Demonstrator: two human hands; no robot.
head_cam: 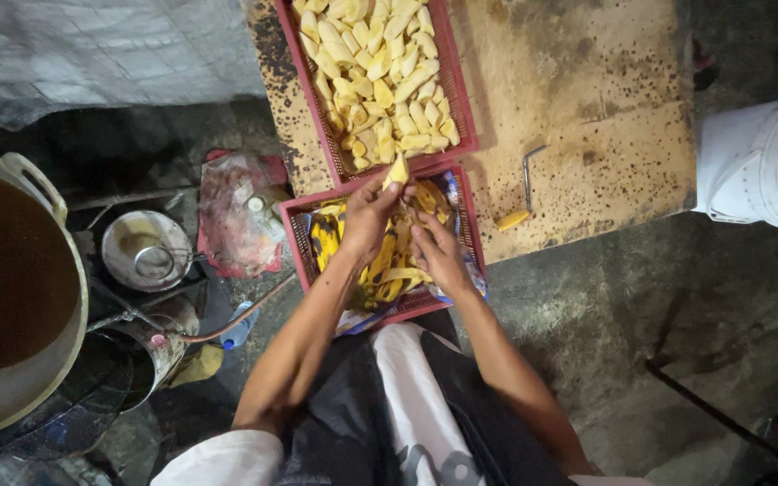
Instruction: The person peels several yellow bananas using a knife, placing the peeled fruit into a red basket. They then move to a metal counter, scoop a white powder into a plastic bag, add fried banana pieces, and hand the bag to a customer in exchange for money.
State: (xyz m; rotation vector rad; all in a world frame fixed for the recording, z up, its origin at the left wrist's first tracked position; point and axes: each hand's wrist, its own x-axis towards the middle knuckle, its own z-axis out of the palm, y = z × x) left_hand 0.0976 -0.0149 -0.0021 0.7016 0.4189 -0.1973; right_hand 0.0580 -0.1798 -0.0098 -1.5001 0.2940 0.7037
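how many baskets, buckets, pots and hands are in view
red baskets: 2 (upper, lower)
white bucket: 1
large pot: 1
hands: 2 (left hand, right hand)
total: 6

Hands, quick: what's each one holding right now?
Left hand: closed on a peeled banana piece.
Right hand: on the banana peels in the near red basket; grip cannot be told.

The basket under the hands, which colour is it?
The basket is red, a mesh plastic one holding yellow, black-spotted peels. The head view shows it best.
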